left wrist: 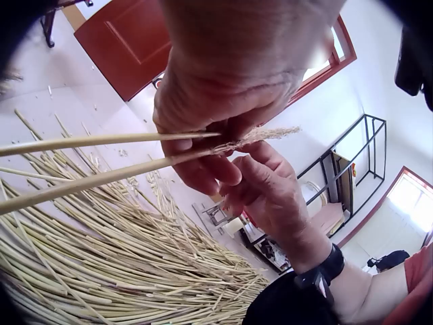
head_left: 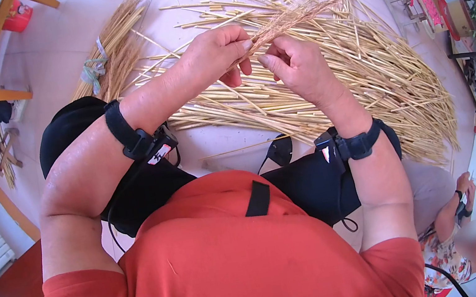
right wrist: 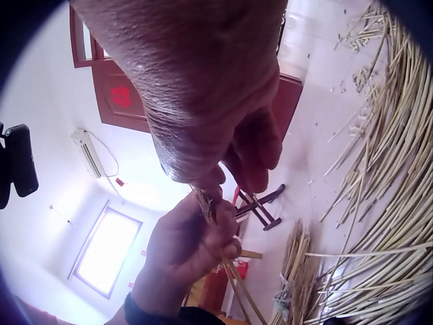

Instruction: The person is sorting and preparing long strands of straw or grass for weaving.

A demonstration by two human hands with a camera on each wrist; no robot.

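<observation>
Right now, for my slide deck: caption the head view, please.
Left hand and right hand pinch a feathery stalk above loose straw.

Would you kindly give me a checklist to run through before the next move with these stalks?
1. Left hand grips the held stalks firmly: ok.
2. Right hand pinches the held stalks beside the left fingers: ok.
3. Tufted ends point away from the body, raised above the pile: ok.
4. Exact count of stalks in the grip: cannot tell.
5. Tied bundle lies on the floor, apart from both hands: ok.
</observation>
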